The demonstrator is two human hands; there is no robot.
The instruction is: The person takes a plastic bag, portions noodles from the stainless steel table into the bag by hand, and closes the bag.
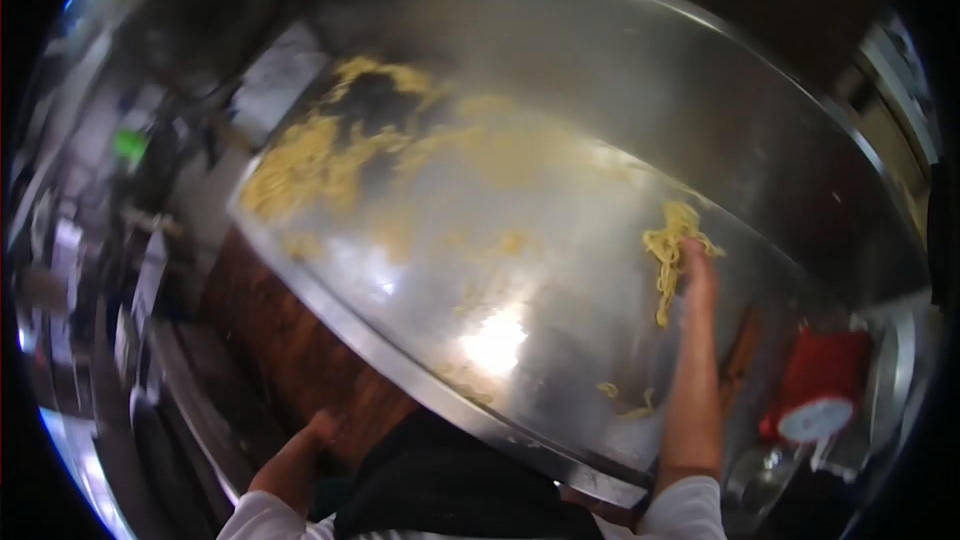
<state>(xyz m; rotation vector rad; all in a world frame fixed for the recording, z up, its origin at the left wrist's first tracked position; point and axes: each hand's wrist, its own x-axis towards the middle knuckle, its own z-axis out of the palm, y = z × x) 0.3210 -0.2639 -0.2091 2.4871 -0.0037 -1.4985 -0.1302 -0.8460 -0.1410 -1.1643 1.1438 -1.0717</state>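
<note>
Yellow noodles [665, 240] hang in a clump from my right hand [697, 258], which is closed around them over the right part of a steel worktable [570, 310]. Several strands dangle below the fingers. A larger spread of loose noodles [300, 172] lies at the far left of the table, smeared by motion. My left hand [326, 428] is low at the left, beside the table's front edge and apart from the noodles. Its fingers are too blurred to make out.
A red scale [828, 365] with a white dial stands at the right end. Behind the table rises a tall steel back wall [640, 70]. A few stray strands [640, 405] lie near the front edge. The floor [290, 320] at the left is reddish brown.
</note>
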